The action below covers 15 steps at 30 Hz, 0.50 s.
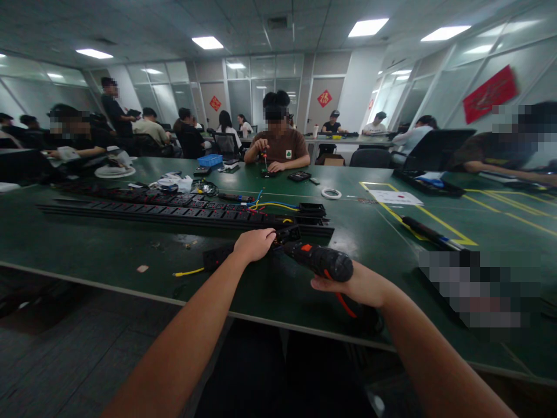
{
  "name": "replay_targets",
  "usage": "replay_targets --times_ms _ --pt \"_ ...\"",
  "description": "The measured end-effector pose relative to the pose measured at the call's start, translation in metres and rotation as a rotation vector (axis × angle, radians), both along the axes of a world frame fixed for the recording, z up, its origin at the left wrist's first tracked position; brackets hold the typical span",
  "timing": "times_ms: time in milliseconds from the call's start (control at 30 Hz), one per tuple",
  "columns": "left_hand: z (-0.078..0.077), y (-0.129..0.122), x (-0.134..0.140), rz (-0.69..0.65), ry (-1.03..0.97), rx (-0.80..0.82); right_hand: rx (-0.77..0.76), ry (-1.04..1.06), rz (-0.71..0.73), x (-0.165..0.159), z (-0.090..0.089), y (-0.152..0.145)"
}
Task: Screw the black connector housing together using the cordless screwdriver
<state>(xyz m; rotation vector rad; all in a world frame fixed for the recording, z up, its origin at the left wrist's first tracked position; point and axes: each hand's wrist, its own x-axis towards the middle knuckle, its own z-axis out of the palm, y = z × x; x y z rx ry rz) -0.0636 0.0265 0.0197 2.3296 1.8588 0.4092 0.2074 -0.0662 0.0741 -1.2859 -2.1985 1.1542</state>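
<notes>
My right hand is wrapped round the handle of a black cordless drill with orange accents. Its nose points left, towards a short black socket strip near the table's front. My left hand is closed on this strip, partly covering it. At the strip's right end, a black end piece lies close to the drill's nose; whether they touch I cannot tell. A yellow wire sticks out at its left end. Just beyond my hands lie long black power strips.
Blue and yellow wires lie behind the strips. A white tape roll, a paper sheet and a dark long-handled tool are to the right. Across the green table, a person works with a screwdriver.
</notes>
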Motion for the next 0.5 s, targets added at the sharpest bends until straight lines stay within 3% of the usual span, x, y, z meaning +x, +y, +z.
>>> replay_targets --times_ms 500 --pt "-0.0016 0.0014 -0.0009 -0.01 0.004 0.012 0.0 0.02 -0.017 -0.0025 0.0047 -0.0033"
